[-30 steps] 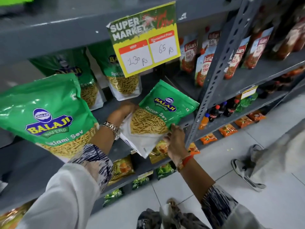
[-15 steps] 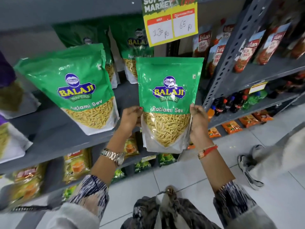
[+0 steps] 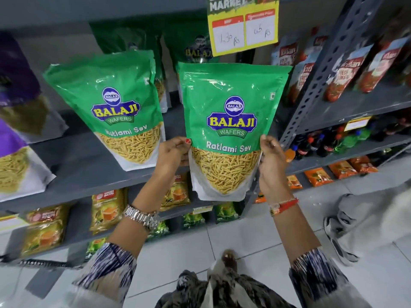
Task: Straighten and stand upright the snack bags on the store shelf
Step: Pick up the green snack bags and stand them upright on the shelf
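A green Ratlami Sev bag [image 3: 231, 90] is held upright in front of the grey shelf [image 3: 84, 165]. My left hand [image 3: 172, 155] grips its left edge and my right hand [image 3: 271, 161] grips its right edge, both at mid height. Its bottom hangs past the shelf's front lip. A second green bag [image 3: 111, 94] stands upright on the shelf to the left, leaning back slightly. Two more green bags [image 3: 133, 38] stand behind, partly hidden.
Purple snack bags [image 3: 15, 85] stand at the far left. A yellow price sign [image 3: 243, 25] hangs above. A perforated upright post [image 3: 315, 85] divides off red tomato pouches [image 3: 347, 70]. Lower shelves hold small packets and bottles. Another person's shoe [image 3: 338, 238] is at the right.
The bag lay tilted on the shelf a second ago; both hands have turned it upright and now hold it by its sides. It has stayed upright over the last half second.
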